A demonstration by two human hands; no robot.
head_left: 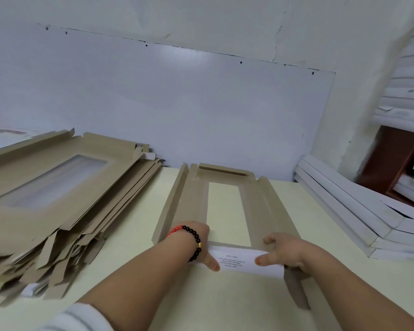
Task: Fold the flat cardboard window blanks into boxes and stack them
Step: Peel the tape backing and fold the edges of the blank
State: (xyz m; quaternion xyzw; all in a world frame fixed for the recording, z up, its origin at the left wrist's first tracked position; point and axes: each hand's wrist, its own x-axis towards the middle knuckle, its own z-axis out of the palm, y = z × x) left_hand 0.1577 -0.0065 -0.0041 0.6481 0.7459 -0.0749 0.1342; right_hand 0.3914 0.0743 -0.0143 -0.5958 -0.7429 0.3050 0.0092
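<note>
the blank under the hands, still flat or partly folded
Partly folded. The blank lies on the table with its far flap and long side flaps raised, and both hands bend up the white near flap.

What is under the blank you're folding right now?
Through the window of the blank only the pale table shows. Both hands, left and right, fold its white printed flap up, hiding what lies below that end.

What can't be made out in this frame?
Head view only:
- Small print on the white near flap of the brown cardboard window blank: too small.
- Left hand fingers: hidden behind the flap.
- Pile of flat brown blanks: cut off at left edge.
- White stacked boxes: blurred, cut off right.
</note>
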